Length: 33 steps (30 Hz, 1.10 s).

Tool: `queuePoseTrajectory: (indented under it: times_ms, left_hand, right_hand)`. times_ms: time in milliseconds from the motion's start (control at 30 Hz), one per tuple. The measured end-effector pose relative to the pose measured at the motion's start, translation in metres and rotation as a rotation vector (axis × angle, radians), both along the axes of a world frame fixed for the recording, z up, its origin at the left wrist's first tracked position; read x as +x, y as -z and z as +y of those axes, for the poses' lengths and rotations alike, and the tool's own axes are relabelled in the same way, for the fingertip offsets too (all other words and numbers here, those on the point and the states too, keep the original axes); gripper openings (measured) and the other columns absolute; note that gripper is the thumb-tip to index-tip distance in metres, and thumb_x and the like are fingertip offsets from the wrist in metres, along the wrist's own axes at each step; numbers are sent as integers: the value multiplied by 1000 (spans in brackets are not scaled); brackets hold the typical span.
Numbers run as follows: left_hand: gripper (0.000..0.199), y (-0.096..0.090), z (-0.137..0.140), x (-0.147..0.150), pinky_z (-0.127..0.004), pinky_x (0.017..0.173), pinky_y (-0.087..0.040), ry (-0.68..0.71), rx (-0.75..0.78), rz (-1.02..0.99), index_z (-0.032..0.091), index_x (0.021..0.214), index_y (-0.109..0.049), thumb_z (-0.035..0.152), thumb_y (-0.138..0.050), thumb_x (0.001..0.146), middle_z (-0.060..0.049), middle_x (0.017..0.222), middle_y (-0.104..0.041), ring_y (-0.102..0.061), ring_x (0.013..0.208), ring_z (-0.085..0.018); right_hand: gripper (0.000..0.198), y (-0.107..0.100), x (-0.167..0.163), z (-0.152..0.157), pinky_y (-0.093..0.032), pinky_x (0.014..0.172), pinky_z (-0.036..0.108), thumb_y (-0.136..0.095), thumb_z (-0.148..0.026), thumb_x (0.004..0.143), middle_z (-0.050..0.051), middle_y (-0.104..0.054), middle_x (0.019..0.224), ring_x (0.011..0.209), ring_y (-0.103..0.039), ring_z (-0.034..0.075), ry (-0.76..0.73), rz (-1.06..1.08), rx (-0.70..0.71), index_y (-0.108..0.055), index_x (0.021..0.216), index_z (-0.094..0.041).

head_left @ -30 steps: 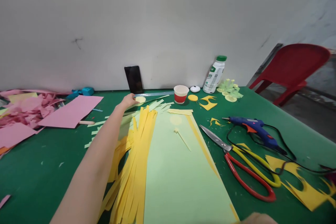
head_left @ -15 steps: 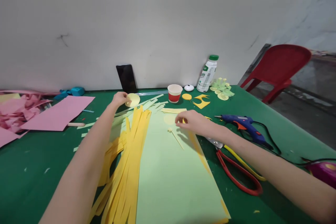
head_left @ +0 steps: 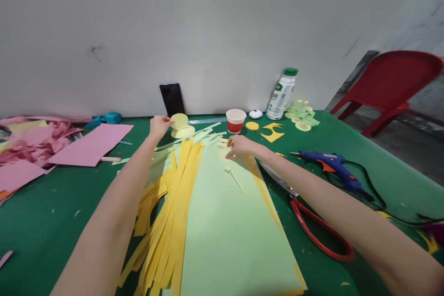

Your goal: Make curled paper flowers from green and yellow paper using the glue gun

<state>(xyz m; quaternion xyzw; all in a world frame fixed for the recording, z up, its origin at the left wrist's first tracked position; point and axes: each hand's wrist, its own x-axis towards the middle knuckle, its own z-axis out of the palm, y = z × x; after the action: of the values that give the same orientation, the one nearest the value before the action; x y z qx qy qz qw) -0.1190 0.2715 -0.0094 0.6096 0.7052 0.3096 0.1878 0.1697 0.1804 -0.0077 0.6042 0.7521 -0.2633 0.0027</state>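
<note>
My left hand [head_left: 160,126] pinches the edge of a pale yellow paper circle [head_left: 179,120], lifting it at a tilt. Below it a second pale yellow circle [head_left: 183,132] lies on the table. My right hand [head_left: 240,146] is over the far end of a light green paper sheet [head_left: 225,236]. Its fingers are bent, with thumb and forefinger slightly apart, beside a faint pale circle [head_left: 225,154] lying on the sheet. Near that hand, a thin pale stem with a small tip [head_left: 236,182] rests on the sheet. Yellow paper strips [head_left: 175,212] lie along the sheet's left side.
Red-handled scissors [head_left: 321,231] lie under my right forearm, near a blue glue gun [head_left: 329,165] with its cord. A paper cup [head_left: 236,122], a bottle [head_left: 282,95] and a phone [head_left: 172,99] stand at the back. Pink paper [head_left: 92,144] lies left.
My left hand has raised the pale yellow circle from the table, showing another beneath it. My right hand has moved nearer the faint circle on the green sheet. The view has shifted slightly.
</note>
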Motion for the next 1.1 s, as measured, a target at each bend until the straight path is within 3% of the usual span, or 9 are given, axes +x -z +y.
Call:
queuePoseTrajectory:
  times_ms: [200, 367, 533, 633, 733, 833, 900, 967, 1100]
  left_hand:
    - [31, -16, -21, 19, -40, 81, -51, 10, 48, -305, 14, 115, -52, 30, -53, 88, -9, 113, -56, -58, 96, -20]
    - [30, -28, -77, 48, -38, 78, -52, 102, 79, -566, 14, 113, -52, 31, -52, 89, -8, 111, -57, -59, 94, -19]
    - [13, -34, -162, 78, -31, 73, -55, 270, 34, -736, 14, 94, -53, 24, -48, 88, -1, 87, -59, -60, 75, -11]
    - [16, -40, -208, 95, -33, 75, -57, 403, -26, -778, 16, 92, -52, 30, -51, 84, 0, 87, -60, -61, 72, -11]
    - [24, -47, -244, 108, -32, 77, -56, 520, -73, -803, 19, 102, -51, 34, -52, 84, -3, 100, -61, -62, 82, -14]
    - [17, -53, -268, 116, -29, 77, -55, 643, -89, -846, 21, 101, -50, 33, -50, 88, -3, 98, -61, -62, 84, -14]
    - [14, -55, -277, 119, -24, 74, -53, 703, -73, -857, 24, 100, -51, 31, -49, 89, 0, 91, -61, -61, 81, -12]
    - [14, -57, -281, 120, -21, 71, -51, 762, -38, -839, 26, 102, -52, 32, -47, 90, 1, 90, -60, -60, 79, -11]
    - [20, -56, -282, 121, -20, 66, -48, 836, 33, -728, 28, 109, -53, 31, -42, 93, -1, 93, -57, -56, 79, -11]
  right_hand:
    - [29, 0, -4, -4, -50, 80, 37, -51, -33, 88, 7, -57, 111, 95, -57, 18, 27, 100, -46, -55, 110, -15]
    - [29, -17, -4, -22, -51, 78, 37, -51, -32, 88, 7, -58, 108, 92, -58, 17, 85, 310, 91, -55, 110, -14]
    - [22, -62, 4, -78, -49, 71, 25, -61, -22, 79, 4, -64, 93, 80, -60, 12, 83, 636, 199, -59, 99, -12]
    - [19, -82, 8, -122, -46, 67, 25, -56, -33, 81, 2, -64, 82, 73, -57, 11, 53, 760, 218, -64, 81, -16]
    - [21, -86, 9, -154, -43, 70, 28, -57, -36, 78, 3, -60, 91, 81, -55, 15, 9, 828, 296, -65, 68, -19]
    - [15, -81, 9, -170, -42, 75, 32, -63, -34, 72, 4, -53, 95, 89, -52, 18, 27, 823, 414, -64, 64, -22]
    - [9, -76, 9, -175, -43, 80, 33, -67, -32, 68, 4, -51, 98, 98, -51, 20, 62, 870, 483, -62, 67, -24]
    - [19, -74, 10, -178, -46, 79, 32, -70, -30, 65, 2, -52, 101, 99, -52, 19, 115, 942, 486, -59, 80, -26]
    - [44, -75, 14, -182, -52, 58, 25, -72, -31, 64, 0, -61, 93, 76, -61, 16, 169, 1021, 286, -51, 102, -28]
